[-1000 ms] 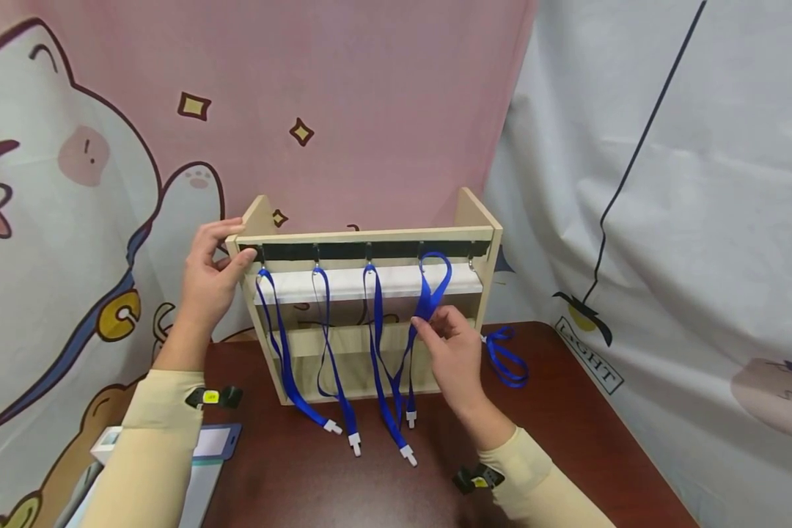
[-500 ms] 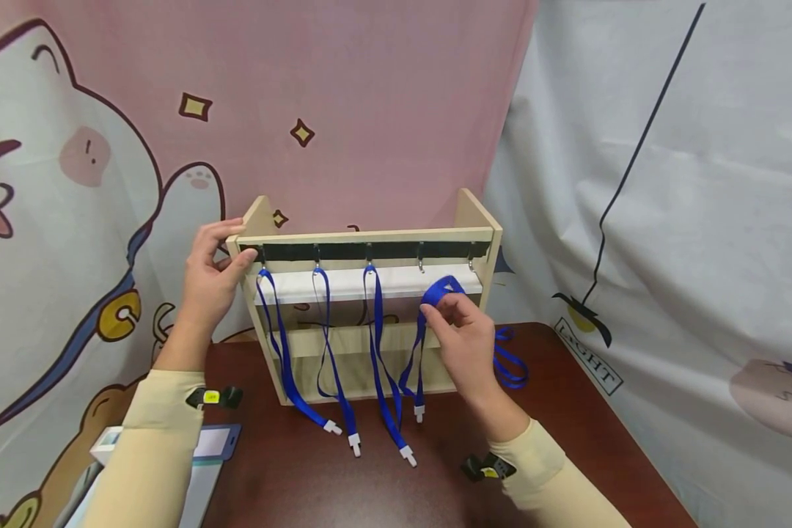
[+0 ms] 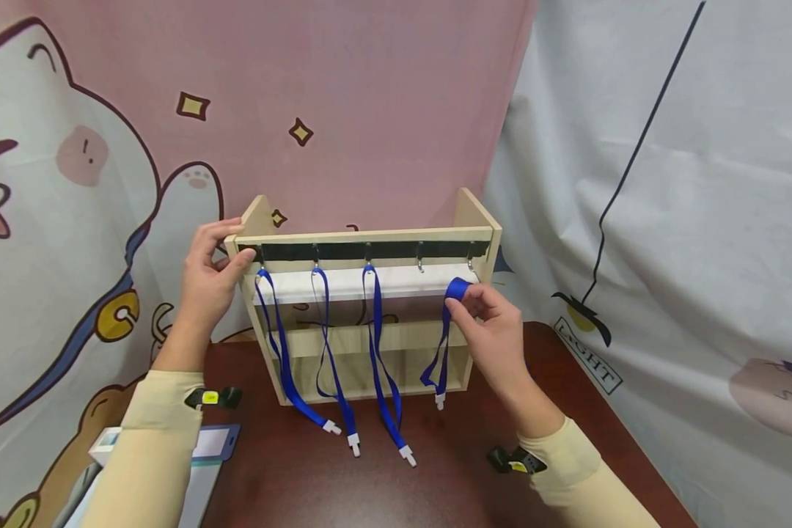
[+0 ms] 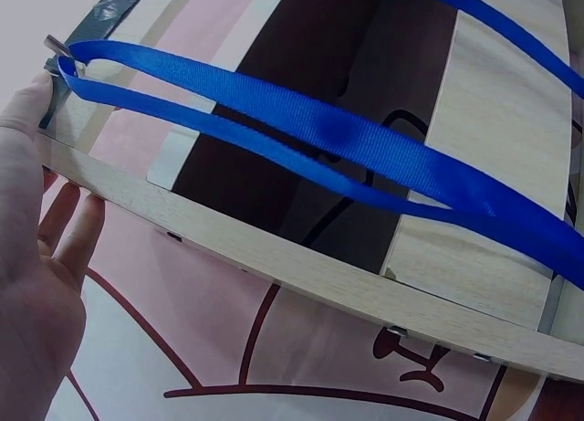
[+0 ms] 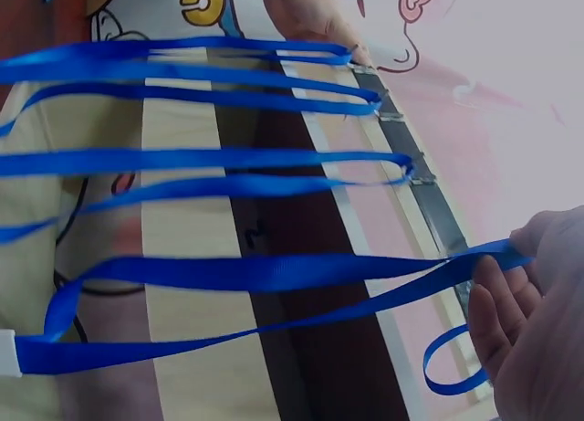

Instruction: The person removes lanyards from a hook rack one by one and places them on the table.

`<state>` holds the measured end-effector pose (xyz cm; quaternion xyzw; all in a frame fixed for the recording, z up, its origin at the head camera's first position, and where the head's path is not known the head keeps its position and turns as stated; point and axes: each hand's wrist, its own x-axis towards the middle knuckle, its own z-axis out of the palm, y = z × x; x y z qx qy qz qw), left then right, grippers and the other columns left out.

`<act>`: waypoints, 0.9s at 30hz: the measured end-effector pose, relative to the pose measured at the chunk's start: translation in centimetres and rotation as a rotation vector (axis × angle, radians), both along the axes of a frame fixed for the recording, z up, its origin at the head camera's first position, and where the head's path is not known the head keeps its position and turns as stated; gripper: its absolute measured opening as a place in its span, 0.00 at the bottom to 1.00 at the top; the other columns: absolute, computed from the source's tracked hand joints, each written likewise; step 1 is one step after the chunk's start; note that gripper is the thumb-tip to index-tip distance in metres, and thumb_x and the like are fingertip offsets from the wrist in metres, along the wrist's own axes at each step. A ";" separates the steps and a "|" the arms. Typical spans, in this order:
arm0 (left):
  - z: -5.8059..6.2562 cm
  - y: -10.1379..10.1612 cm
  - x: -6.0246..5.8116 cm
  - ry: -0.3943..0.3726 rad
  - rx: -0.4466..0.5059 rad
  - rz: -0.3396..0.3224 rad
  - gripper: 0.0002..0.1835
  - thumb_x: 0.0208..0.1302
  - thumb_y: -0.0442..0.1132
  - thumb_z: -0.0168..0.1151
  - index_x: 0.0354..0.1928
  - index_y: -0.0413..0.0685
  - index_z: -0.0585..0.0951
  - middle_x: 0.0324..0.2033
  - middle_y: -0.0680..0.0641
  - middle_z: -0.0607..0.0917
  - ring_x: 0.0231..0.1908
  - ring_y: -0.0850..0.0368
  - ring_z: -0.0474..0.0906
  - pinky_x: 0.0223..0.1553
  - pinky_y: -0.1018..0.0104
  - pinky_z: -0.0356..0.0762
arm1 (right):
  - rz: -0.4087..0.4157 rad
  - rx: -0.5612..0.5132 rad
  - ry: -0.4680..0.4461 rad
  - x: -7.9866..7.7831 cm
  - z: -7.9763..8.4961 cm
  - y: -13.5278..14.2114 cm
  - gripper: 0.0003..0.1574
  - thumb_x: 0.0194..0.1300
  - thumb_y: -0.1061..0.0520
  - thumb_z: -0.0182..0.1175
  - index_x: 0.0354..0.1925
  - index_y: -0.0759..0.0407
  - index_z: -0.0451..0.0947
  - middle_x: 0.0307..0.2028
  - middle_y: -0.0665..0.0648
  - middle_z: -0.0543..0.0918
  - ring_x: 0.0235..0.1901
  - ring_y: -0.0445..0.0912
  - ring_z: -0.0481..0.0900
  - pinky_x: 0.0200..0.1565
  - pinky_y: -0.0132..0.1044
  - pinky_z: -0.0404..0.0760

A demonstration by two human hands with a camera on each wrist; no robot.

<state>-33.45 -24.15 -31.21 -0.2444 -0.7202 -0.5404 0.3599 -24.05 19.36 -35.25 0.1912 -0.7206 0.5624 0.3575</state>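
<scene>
My right hand (image 3: 495,326) pinches a blue lanyard (image 3: 444,341) near its looped top, in front of the right end of a small wooden rack (image 3: 376,339). Its white plastic clip (image 3: 440,401) dangles below. In the right wrist view the strap (image 5: 228,273) runs from the fingertips to the clip, with a small loop (image 5: 438,384) by the fingers. My left hand (image 3: 214,275) grips the rack's upper left corner, thumb at the front and fingers on the outer side. Three other blue lanyards hang from metal hooks on the rack's black strip (image 3: 343,251); the two hooks at right are bare.
The rack stands on a dark red table (image 3: 369,484) against a printed pink curtain (image 3: 383,110). A white curtain (image 3: 666,183) closes the right side. By my left forearm lie a blue-framed card holder (image 3: 218,442) and a white box (image 3: 105,444).
My right hand has moved right with the lanyard, whose loop earlier overlapped the second hook from the right. It now covers most of the loose lanyard at the table's right. The left hand stays put.
</scene>
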 end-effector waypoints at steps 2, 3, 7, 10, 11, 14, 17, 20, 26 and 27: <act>0.0 0.0 0.0 -0.001 -0.003 0.005 0.22 0.73 0.27 0.71 0.67 0.36 0.82 0.71 0.49 0.78 0.69 0.54 0.73 0.53 0.76 0.83 | -0.011 0.025 0.003 0.0 0.2 0.7 0.07 0.71 0.64 0.76 0.39 0.62 0.85 0.29 0.55 0.85 0.29 0.43 0.79 0.29 0.28 0.75; -0.1 0.0 0.0 -0.002 -0.003 0.005 0.23 0.73 0.27 0.71 0.67 0.36 0.82 0.71 0.49 0.78 0.69 0.54 0.73 0.53 0.76 0.83 | -0.016 0.038 0.007 0.0 0.3 1.1 0.07 0.71 0.64 0.76 0.39 0.62 0.85 0.29 0.55 0.85 0.29 0.43 0.79 0.30 0.28 0.75; -0.1 0.0 0.0 0.000 -0.005 0.009 0.23 0.73 0.27 0.71 0.67 0.37 0.82 0.71 0.49 0.78 0.69 0.54 0.73 0.53 0.75 0.83 | -0.040 0.089 0.012 0.1 0.7 2.6 0.07 0.71 0.65 0.76 0.38 0.61 0.84 0.27 0.54 0.85 0.28 0.42 0.80 0.33 0.28 0.78; 0.0 0.1 0.0 0.003 -0.005 0.002 0.23 0.73 0.27 0.72 0.67 0.38 0.82 0.71 0.49 0.78 0.69 0.54 0.73 0.54 0.74 0.83 | -0.038 0.115 0.006 0.3 1.1 3.8 0.08 0.70 0.67 0.75 0.38 0.60 0.84 0.26 0.54 0.85 0.26 0.42 0.82 0.32 0.27 0.83; 0.0 0.1 -0.1 0.004 -0.003 -0.001 0.23 0.73 0.28 0.71 0.67 0.38 0.82 0.71 0.49 0.78 0.69 0.54 0.73 0.54 0.74 0.83 | -0.045 0.132 0.007 0.3 1.3 4.2 0.08 0.70 0.67 0.75 0.38 0.60 0.84 0.26 0.54 0.85 0.26 0.41 0.82 0.32 0.27 0.83; 0.0 0.0 -0.1 0.006 0.002 -0.004 0.23 0.73 0.28 0.71 0.67 0.38 0.82 0.71 0.47 0.78 0.69 0.54 0.73 0.54 0.75 0.83 | -0.068 0.181 0.014 0.4 1.6 5.5 0.09 0.70 0.68 0.75 0.38 0.60 0.84 0.27 0.53 0.85 0.26 0.41 0.81 0.33 0.26 0.82; 0.0 0.0 -0.2 0.008 0.006 0.000 0.22 0.74 0.28 0.71 0.67 0.37 0.82 0.72 0.46 0.77 0.69 0.54 0.73 0.54 0.76 0.82 | -0.111 0.235 0.032 0.4 1.7 6.8 0.10 0.70 0.68 0.75 0.36 0.60 0.83 0.27 0.52 0.83 0.27 0.40 0.78 0.35 0.25 0.76; 0.0 -0.1 -0.2 0.009 0.009 0.001 0.22 0.73 0.28 0.71 0.67 0.37 0.82 0.72 0.46 0.77 0.69 0.53 0.73 0.54 0.76 0.82 | -0.132 0.252 0.038 0.4 1.5 8.2 0.11 0.69 0.70 0.75 0.35 0.60 0.82 0.26 0.53 0.82 0.27 0.38 0.77 0.35 0.25 0.75; -0.2 0.0 -0.3 0.007 0.005 0.002 0.22 0.73 0.27 0.71 0.67 0.34 0.81 0.71 0.48 0.78 0.69 0.54 0.73 0.54 0.75 0.83 | -0.165 0.275 0.039 0.5 0.4 11.0 0.14 0.65 0.74 0.75 0.34 0.61 0.82 0.25 0.54 0.81 0.26 0.35 0.75 0.34 0.23 0.73; -0.2 0.0 -0.3 0.009 0.009 0.000 0.22 0.73 0.27 0.71 0.66 0.34 0.81 0.71 0.48 0.78 0.69 0.54 0.73 0.54 0.75 0.83 | -0.169 0.283 0.046 0.5 0.2 11.4 0.14 0.65 0.74 0.75 0.33 0.61 0.81 0.25 0.54 0.81 0.26 0.34 0.75 0.34 0.23 0.73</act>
